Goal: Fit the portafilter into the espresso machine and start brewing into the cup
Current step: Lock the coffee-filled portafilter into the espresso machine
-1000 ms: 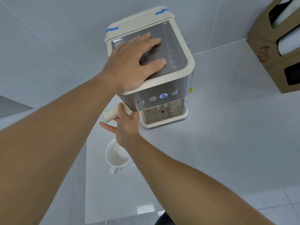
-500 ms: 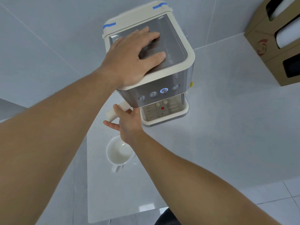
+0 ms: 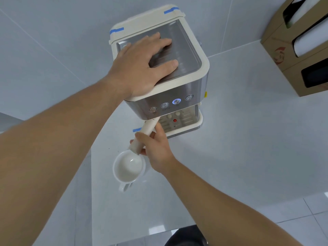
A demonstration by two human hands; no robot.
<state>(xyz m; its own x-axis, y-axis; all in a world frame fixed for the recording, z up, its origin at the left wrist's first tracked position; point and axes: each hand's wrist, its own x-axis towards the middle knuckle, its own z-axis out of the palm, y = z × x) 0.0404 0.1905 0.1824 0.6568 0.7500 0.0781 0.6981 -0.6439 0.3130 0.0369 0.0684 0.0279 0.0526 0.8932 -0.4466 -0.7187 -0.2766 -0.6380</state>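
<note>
The cream and steel espresso machine (image 3: 188, 89) stands on the white counter, seen from above. My left hand (image 3: 143, 66) lies flat on its metal top, fingers spread. My right hand (image 3: 156, 148) grips the cream handle of the portafilter (image 3: 145, 135), which runs up under the machine's front; the filter head is hidden beneath the machine. One of the round front buttons (image 3: 176, 101) glows blue. An empty white cup (image 3: 128, 167) sits on the counter just below the handle's end, left of my right wrist.
The drip tray (image 3: 198, 123) with a red dot sticks out below the buttons. A brown cardboard dispenser box (image 3: 298, 55) stands at the far right. The counter (image 3: 239, 139) ends near the bottom, with floor tiles beyond.
The portafilter handle has swung from pointing left toward me, with my right hand now wrapped around it lower down. My left hand stays on the machine's top.
</note>
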